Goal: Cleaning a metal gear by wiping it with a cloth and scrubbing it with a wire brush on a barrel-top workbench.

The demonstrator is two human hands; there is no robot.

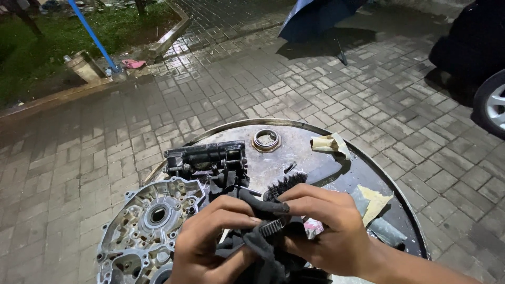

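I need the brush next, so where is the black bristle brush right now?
The black brush lies on the drum top, just beyond the right hand, right of the dark engine part.

An outdoor, makeshift repair spot on a wet paved yard, not an indoor workshop. The ground is grey interlocking paving bricks [326,89], shining with damp. A round steel drum top [294,158], stained and oily, serves as the worktop. On it lie a bare metal engine casing [144,231], a black engine part [205,158], a black brush [284,185] and scraps of sandpaper [330,143]. A strip of grass [58,37] behind a kerb runs along the far left. A folded blue umbrella [315,16] stands further off, and a parked car's wheel [492,105] shows at the right edge.
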